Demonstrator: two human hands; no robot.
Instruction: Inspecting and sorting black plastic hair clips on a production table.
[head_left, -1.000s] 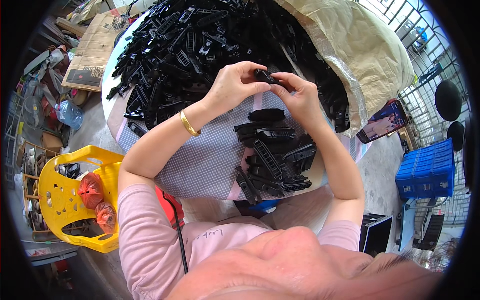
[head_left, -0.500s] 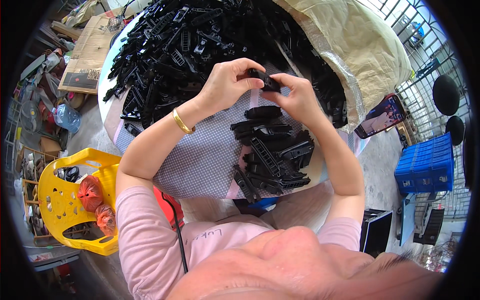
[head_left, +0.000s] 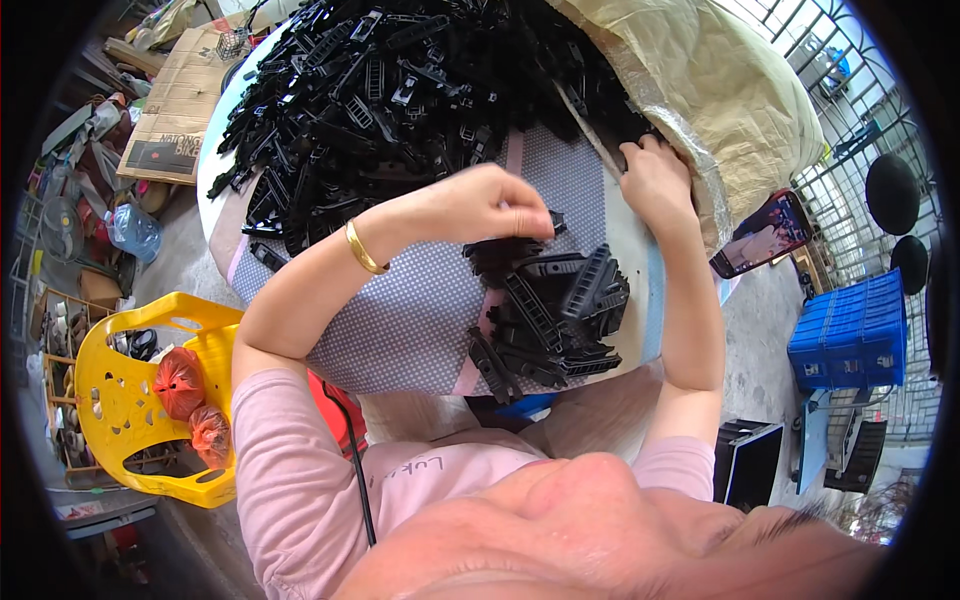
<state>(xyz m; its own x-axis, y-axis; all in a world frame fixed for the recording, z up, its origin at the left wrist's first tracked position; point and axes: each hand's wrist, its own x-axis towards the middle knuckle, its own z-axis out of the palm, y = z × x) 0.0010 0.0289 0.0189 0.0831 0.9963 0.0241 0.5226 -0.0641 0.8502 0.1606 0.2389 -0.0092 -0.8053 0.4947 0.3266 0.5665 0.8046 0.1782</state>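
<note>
My left hand hovers over the near pile of black plastic parts, its fingers curled and pressed together. A small black part shows right at its fingertips; whether the fingers grip it is hidden. My right hand is at the mouth of the pale sack, fingers bent down among dark parts. Its fingertips are partly hidden, so what they hold cannot be made out. One long black part lies tilted on top of the near pile.
A large heap of black parts covers the far side of the round table with a dotted cloth. A phone stands at the right edge. On the left is a yellow chair with red bags; blue crates stand right.
My hands were together at a black part over the cloth and have separated. The left came down toward the near pile; the right moved right to the sack's mouth.
</note>
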